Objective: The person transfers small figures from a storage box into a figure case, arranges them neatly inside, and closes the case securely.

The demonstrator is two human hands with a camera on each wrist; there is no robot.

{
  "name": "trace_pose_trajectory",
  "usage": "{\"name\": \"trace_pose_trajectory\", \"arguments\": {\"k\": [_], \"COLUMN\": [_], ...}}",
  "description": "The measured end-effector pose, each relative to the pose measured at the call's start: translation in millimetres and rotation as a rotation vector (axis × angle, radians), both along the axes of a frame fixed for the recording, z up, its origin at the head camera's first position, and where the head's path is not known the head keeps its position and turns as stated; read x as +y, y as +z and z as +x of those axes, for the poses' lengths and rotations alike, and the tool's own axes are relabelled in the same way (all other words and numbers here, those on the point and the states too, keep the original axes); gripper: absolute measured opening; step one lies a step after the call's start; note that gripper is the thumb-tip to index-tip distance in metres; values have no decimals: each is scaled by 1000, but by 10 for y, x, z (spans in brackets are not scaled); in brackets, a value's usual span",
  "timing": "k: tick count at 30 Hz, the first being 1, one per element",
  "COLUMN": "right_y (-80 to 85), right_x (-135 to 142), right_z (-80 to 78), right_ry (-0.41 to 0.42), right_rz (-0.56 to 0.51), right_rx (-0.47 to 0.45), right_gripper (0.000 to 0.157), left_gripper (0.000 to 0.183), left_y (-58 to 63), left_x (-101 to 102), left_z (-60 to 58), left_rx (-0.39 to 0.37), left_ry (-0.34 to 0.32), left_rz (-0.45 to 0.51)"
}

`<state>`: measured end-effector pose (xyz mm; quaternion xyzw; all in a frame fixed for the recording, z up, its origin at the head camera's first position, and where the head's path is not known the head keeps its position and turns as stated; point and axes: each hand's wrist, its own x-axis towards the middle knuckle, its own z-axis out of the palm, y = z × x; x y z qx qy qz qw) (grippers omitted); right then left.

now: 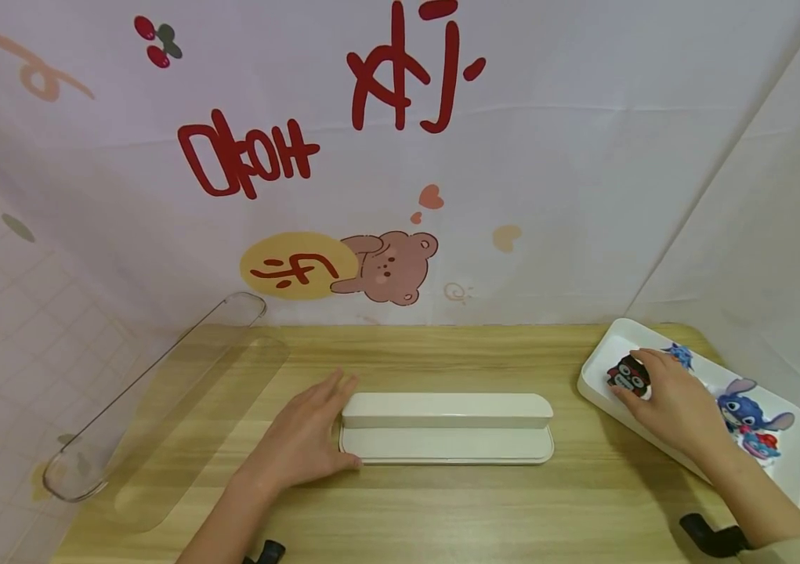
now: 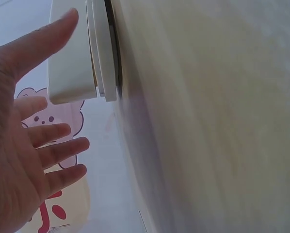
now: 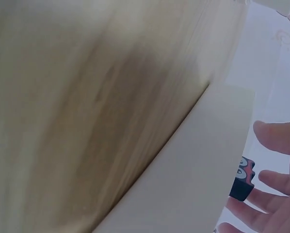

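A long white stepped stand [image 1: 445, 445] lies on the wooden table in front of me. At its left end my left hand [image 1: 308, 431] has its fingers spread, the thumb near the front corner; the left wrist view shows straight fingers round that end without a grip. My right hand [image 1: 678, 403] reaches over the white tray [image 1: 593, 384] at the right. Between its thumb and fingers is a small dark figure with big round eyes and red parts [image 1: 627, 377]. In the right wrist view the thumb stands apart from the figure [image 3: 242, 179], partly hidden by the tray wall.
The tray also holds blue cartoon figures, among them a large-eared one [image 1: 748, 407]. A clear long cover [image 1: 181, 407] lies at the left. Black bent pieces [image 1: 713, 536] show at the front edge. A printed white cloth [image 1: 548, 157] hangs behind the table.
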<state>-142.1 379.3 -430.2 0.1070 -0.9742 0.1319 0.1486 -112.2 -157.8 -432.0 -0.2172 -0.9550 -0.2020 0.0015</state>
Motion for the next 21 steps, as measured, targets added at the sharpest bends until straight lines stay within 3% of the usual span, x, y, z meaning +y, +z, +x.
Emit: {"name": "trace_pose_trajectory", "arguments": {"k": [14, 21], "right_y": [-39, -49], "right_x": [88, 98], "right_z": [-10, -10], "right_ry": [-59, -41], "right_rz": [-4, 0], "right_rx": [-98, -88], "right_gripper": [59, 53], "left_gripper": [107, 103], "left_y": [-8, -14], "left_x": [70, 75], "left_z": [7, -5], "left_rx": [-8, 15], "left_ry": [-7, -41], "left_rz": [-55, -56]}}
